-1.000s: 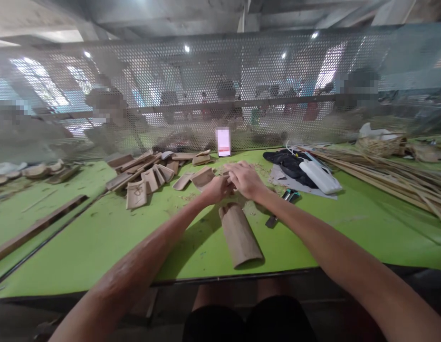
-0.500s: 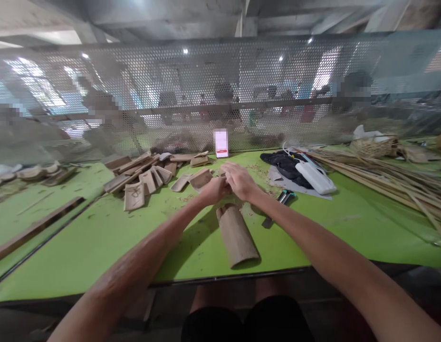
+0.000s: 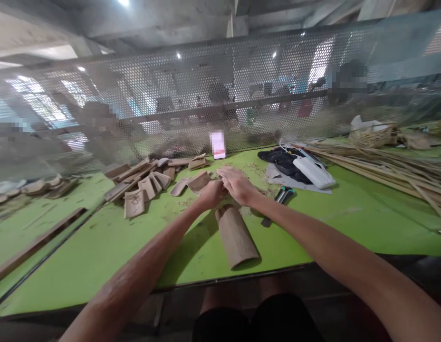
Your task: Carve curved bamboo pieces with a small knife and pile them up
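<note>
Workbench, green-topped table [image 3: 99,247], head view. Item in hand: a small piece of brown material, largely hidden, held between both hands at the far middle of the table, just above the upper end of a curved brown bark-like sheath [image 3: 236,235] lying lengthwise toward the person. Left hand [image 3: 213,194]: curled shut around the hidden piece. Right hand [image 3: 238,185]: fingers bent over the left, pressing or picking at the same piece; exact pinch cannot be told. Step in hand, by judgement: working or trimming one small piece held close between the hands; the next move would call for a firm left-hand hold while the right fingers do the fine work. Nearby: pile of cut brown pieces [image 3: 145,178] to the left, a tool with teal handles [image 3: 282,194] just right of the hands, white power bank [image 3: 314,173] on dark cloth, bundle of long thin sticks [image 3: 391,173] far right, upright phone [image 3: 218,145] against the perforated mesh screen [image 3: 206,95]. Writing: none readable; phone display is blurred.
</note>
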`<state>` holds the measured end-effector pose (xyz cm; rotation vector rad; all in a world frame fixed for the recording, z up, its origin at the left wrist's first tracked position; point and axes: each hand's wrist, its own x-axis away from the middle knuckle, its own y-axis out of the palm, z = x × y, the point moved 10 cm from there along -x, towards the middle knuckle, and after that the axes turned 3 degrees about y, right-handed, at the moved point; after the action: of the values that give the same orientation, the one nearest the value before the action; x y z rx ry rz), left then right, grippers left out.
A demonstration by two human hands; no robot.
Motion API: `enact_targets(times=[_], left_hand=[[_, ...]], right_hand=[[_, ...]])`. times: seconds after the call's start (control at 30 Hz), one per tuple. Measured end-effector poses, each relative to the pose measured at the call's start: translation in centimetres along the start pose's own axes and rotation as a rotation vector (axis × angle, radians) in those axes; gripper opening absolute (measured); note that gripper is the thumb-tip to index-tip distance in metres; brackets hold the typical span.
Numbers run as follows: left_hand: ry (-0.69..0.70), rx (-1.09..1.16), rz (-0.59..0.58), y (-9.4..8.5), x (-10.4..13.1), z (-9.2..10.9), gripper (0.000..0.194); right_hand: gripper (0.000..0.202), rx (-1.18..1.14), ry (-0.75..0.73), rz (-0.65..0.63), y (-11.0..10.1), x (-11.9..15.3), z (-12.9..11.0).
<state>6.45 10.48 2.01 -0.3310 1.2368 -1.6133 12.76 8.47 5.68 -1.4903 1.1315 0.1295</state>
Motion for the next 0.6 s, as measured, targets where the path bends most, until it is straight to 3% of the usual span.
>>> enact_targets(times=[0.13, 0.27, 0.4, 0.53, 0.6], left_hand=[[0.056, 0.122, 0.027, -0.3, 0.0, -0.1, 0.007], [0.015, 0.166, 0.073, -0.8, 0.0, -0.8, 0.007], [-0.040, 0.251, 0.006, 0.1, 0.1, -1.1, 0.014], [-0.037, 0.242, 0.100, -0.7, 0.1, -0.9, 0.007], [-0.048, 0.241, 0.066, -0.2, 0.1, -1.0, 0.010]], right_hand=[[0.050, 0.040, 0.041, 0.039, -0.1, -0.2, 0.2], [0.048, 0.129, -0.121, 0.004, 0.5, -0.1, -2.1], [0.048, 0.204, -0.050, 0.055, -0.2, -0.2, -1.7], [0.046, 0.199, -0.143, -0.013, 0.6, 0.0, -2.5], [0.046, 0.180, -0.080, -0.005, 0.4, -0.1, -1.9]])
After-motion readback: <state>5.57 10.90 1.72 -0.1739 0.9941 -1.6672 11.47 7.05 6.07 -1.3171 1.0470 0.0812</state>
